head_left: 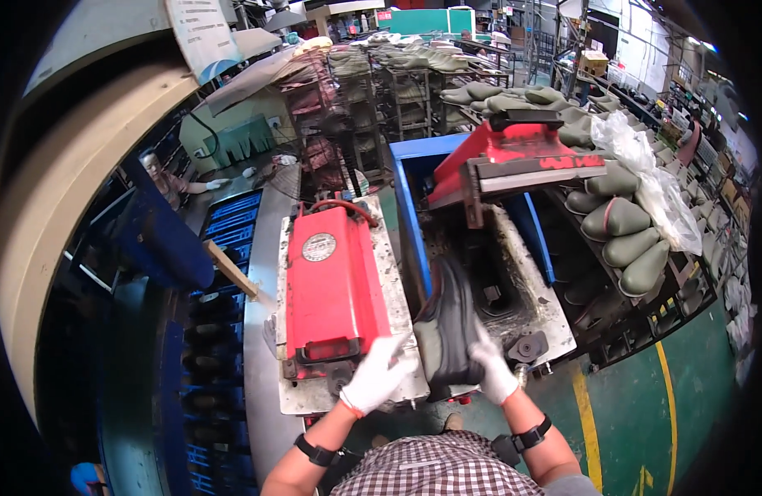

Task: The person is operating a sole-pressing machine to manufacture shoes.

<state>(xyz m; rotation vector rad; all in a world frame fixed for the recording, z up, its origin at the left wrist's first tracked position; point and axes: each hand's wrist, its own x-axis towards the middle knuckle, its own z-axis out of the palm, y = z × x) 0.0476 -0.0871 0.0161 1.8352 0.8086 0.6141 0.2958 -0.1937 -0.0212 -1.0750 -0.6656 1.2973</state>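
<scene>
Between the white-gloved left hand [381,377] and the white-gloved right hand [494,372], a dark shoe [454,318] is pointing lengthwise away from the person, a grey-green part [431,351] showing along its left side. The left hand is spreading its fingers just beside the shoe; whether they are touching it, I cannot tell. Fingers bent, the right hand is reaching against the shoe's right side, but blur is hiding whether it is gripping. Just beyond the left hand, a closed red cover [335,264] is resting on a pale base [302,398]. Beyond the right hand, an open dark cavity [490,285] is showing, and farther on a red lid [497,161] is standing raised. Off to the right hand's right, grey-green shoe forms [633,248] are lying heaped beside a clear plastic sheet [658,198].
</scene>
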